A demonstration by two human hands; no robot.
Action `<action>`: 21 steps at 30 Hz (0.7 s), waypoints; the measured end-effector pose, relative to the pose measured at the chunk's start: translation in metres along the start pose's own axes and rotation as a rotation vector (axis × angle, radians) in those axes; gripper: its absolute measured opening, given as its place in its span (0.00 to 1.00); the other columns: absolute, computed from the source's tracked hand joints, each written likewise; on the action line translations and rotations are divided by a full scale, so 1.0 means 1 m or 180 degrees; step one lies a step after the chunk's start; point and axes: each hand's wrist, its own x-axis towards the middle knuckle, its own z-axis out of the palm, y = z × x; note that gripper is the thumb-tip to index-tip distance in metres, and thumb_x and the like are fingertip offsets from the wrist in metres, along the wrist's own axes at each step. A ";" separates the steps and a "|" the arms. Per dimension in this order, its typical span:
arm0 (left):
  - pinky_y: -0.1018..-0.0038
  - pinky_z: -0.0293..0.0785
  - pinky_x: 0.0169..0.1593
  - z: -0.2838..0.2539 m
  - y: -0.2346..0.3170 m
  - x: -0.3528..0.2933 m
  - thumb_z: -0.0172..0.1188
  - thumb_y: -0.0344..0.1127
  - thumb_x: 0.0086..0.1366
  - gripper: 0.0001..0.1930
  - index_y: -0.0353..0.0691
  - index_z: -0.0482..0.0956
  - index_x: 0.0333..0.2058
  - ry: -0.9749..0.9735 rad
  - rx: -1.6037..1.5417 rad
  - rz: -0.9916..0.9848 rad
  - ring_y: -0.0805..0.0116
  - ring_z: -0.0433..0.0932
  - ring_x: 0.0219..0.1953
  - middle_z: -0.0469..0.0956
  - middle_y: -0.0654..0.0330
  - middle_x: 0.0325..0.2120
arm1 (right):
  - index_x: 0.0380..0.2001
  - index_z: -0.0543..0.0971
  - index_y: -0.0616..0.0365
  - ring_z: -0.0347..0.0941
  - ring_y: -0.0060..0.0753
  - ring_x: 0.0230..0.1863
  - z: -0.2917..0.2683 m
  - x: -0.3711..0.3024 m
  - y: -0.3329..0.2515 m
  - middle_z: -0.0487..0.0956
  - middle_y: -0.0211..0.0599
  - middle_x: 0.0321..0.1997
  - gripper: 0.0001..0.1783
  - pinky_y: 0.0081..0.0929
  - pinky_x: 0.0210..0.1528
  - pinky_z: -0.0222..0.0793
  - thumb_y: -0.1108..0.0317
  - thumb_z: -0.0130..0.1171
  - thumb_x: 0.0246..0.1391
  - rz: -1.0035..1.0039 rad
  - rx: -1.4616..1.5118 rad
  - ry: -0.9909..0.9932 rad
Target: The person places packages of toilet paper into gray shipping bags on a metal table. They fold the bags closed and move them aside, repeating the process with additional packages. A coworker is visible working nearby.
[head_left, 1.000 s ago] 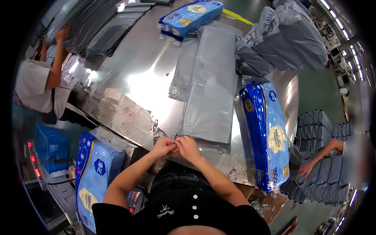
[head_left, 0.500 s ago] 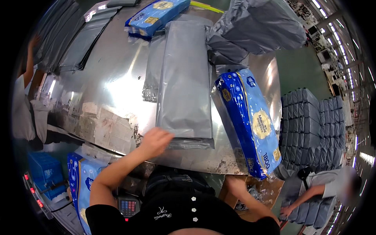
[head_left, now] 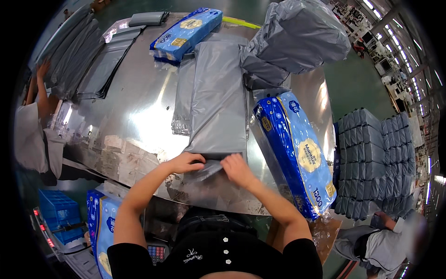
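A long grey plastic mailing bag (head_left: 217, 102) lies on the metal table in front of me, its near end toward my body. My left hand (head_left: 186, 162) is closed at the left corner of that end, fingers curled on the plastic. Opposite it, my right hand (head_left: 238, 169) pinches the right side of the near edge. Between the hands the plastic is lifted and creased. More grey bags (head_left: 183, 97) lie partly beneath it, to the left. Just right of the bag rests a blue plastic-wrapped pack (head_left: 304, 153) with a clear film edge.
Another blue pack (head_left: 188, 32) lies at the far edge, beside a bulky grey bundle (head_left: 302, 39). Flat grey bags (head_left: 109, 60) cover the far left, near another person's hand (head_left: 43, 69). Stacked grey parcels (head_left: 371, 162) and another person (head_left: 378, 246) are at right.
My right hand has come up from the cardboard box below the table to the bag's near edge. My left hand stays near its corner; the plastic there is now lifted.
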 end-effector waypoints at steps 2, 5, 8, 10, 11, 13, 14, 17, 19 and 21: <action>0.69 0.73 0.41 -0.004 -0.005 -0.017 0.63 0.43 0.59 0.17 0.38 0.78 0.42 0.0424 0.0601 0.0445 0.60 0.78 0.34 0.80 0.54 0.32 | 0.36 0.73 0.61 0.67 0.46 0.38 -0.004 0.021 0.026 0.70 0.41 0.32 0.13 0.38 0.43 0.63 0.73 0.56 0.43 0.0171 0.0159 0.0062; 0.73 0.71 0.36 -0.014 -0.049 -0.030 0.65 0.38 0.58 0.11 0.36 0.76 0.30 0.1124 0.0441 0.0111 0.69 0.76 0.29 0.78 0.59 0.25 | 0.38 0.71 0.61 0.67 0.48 0.40 0.007 0.038 0.054 0.69 0.44 0.36 0.20 0.38 0.46 0.64 0.66 0.63 0.42 0.0740 0.0272 0.0218; 0.76 0.68 0.33 -0.008 -0.076 -0.032 0.63 0.32 0.59 0.10 0.34 0.72 0.26 0.1898 -0.0507 -0.0207 0.78 0.70 0.27 0.74 0.64 0.22 | 0.41 0.70 0.61 0.66 0.50 0.43 -0.017 0.026 0.057 0.69 0.47 0.39 0.30 0.39 0.48 0.63 0.59 0.71 0.37 0.1487 0.0456 0.0842; 0.76 0.68 0.34 -0.004 -0.084 -0.031 0.62 0.31 0.60 0.09 0.34 0.72 0.27 0.1946 -0.0496 -0.0074 0.78 0.70 0.28 0.74 0.64 0.23 | 0.43 0.69 0.60 0.65 0.49 0.46 -0.036 -0.010 0.040 0.68 0.48 0.42 0.36 0.41 0.48 0.61 0.55 0.74 0.32 0.1600 0.0623 0.0861; 0.75 0.68 0.35 -0.003 -0.088 -0.030 0.62 0.31 0.60 0.08 0.35 0.72 0.28 0.1970 -0.0494 -0.0016 0.77 0.70 0.28 0.74 0.64 0.23 | 0.44 0.70 0.59 0.65 0.48 0.46 -0.041 -0.021 0.022 0.68 0.47 0.43 0.35 0.43 0.48 0.60 0.56 0.73 0.33 0.1286 0.0586 0.0695; 0.77 0.65 0.36 -0.004 -0.067 -0.022 0.60 0.32 0.62 0.09 0.36 0.70 0.28 0.1895 -0.0882 -0.0005 0.78 0.66 0.30 0.69 0.67 0.23 | 0.45 0.71 0.56 0.66 0.47 0.46 -0.039 -0.048 -0.002 0.69 0.45 0.44 0.32 0.46 0.48 0.59 0.59 0.72 0.36 0.1021 0.0387 0.0416; 0.77 0.64 0.37 -0.005 -0.075 -0.023 0.60 0.33 0.62 0.10 0.36 0.69 0.27 0.1886 -0.0914 -0.0004 0.78 0.65 0.30 0.68 0.68 0.23 | 0.44 0.71 0.55 0.67 0.46 0.46 -0.025 -0.057 -0.009 0.70 0.44 0.44 0.30 0.47 0.48 0.58 0.60 0.71 0.37 0.1029 0.0289 0.0322; 0.78 0.62 0.37 -0.007 -0.074 -0.014 0.58 0.34 0.64 0.10 0.37 0.68 0.27 0.1918 -0.0909 0.0089 0.79 0.62 0.30 0.64 0.69 0.23 | 0.39 0.74 0.54 0.69 0.44 0.42 0.009 -0.070 0.007 0.71 0.41 0.39 0.21 0.44 0.48 0.60 0.65 0.68 0.39 0.1065 0.0147 0.0670; 0.80 0.61 0.38 -0.007 -0.078 -0.016 0.56 0.34 0.66 0.09 0.38 0.69 0.28 0.1980 -0.0977 0.0044 0.80 0.63 0.31 0.66 0.70 0.24 | 0.35 0.75 0.55 0.69 0.42 0.40 0.014 -0.063 0.015 0.72 0.38 0.35 0.14 0.40 0.46 0.62 0.69 0.65 0.42 0.1517 0.0432 0.1285; 0.83 0.62 0.41 -0.002 -0.105 -0.016 0.54 0.34 0.67 0.07 0.38 0.71 0.31 0.2049 -0.1161 -0.0097 0.82 0.66 0.34 0.71 0.71 0.27 | 0.32 0.76 0.57 0.70 0.40 0.38 0.015 -0.052 0.029 0.73 0.36 0.31 0.08 0.36 0.43 0.62 0.71 0.62 0.47 0.2395 0.1015 0.2071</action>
